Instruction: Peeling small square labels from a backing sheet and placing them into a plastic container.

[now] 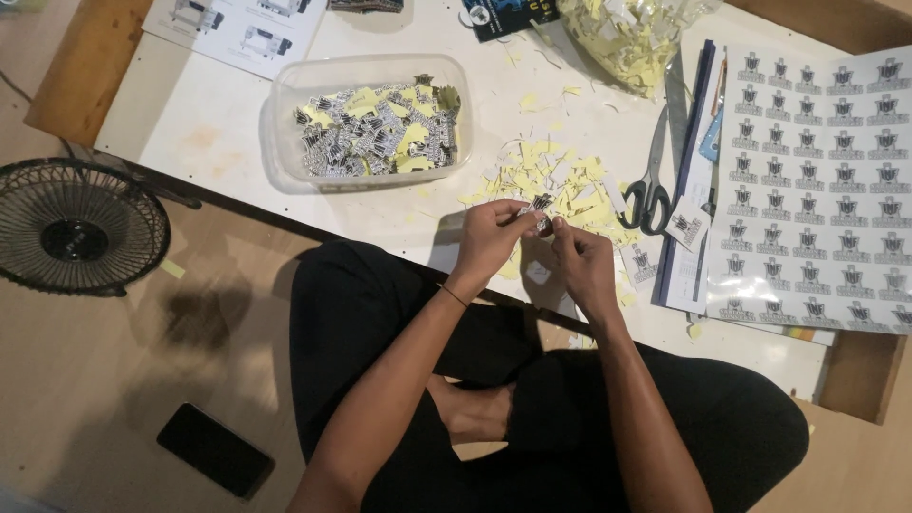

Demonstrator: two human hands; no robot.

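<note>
Landmark: the clear plastic tub (285, 142), rounded at its corners, standing on the low white table (190, 123).
Left hand (489, 237): just past the tub's near right corner, fingertips pinched on a small sticker (540, 203).
Right hand (579, 256): a little farther from the tub on that same side, thumb and forefinger closed on the other edge of that sticker.
Sticker: small, flat, dark print on white, held between both hands over the table's near edge; whether its backing is already parting I cannot tell.
Tub contents: a loose heap of cut stickers mixed with pale yellow backing bits.
Scrap pile (556, 180): thin yellow paper curls and slivers, strewn right of the tub, behind the hands.
Scissors (651, 180): steel blades, black loop handles, lying beyond the scrap pile from the tub.
Sticker sheets (817, 180): glossy, printed in even rows, farthest right of the tub.
Bag (627, 38): clear film stuffed with yellow scraps, well behind and right of the tub.
Fan (76, 228): round black wire grille on the floor, left of the tub.
Phone (216, 449): flat dark slab on the floor, well in front of the tub.
Risk: the thin sticker may tear or crease if pulled unevenly.
Risk: it could fold and stick to itself or to a fingertip.
Risk: air from the fan, if running, might scatter the light scraps.
</note>
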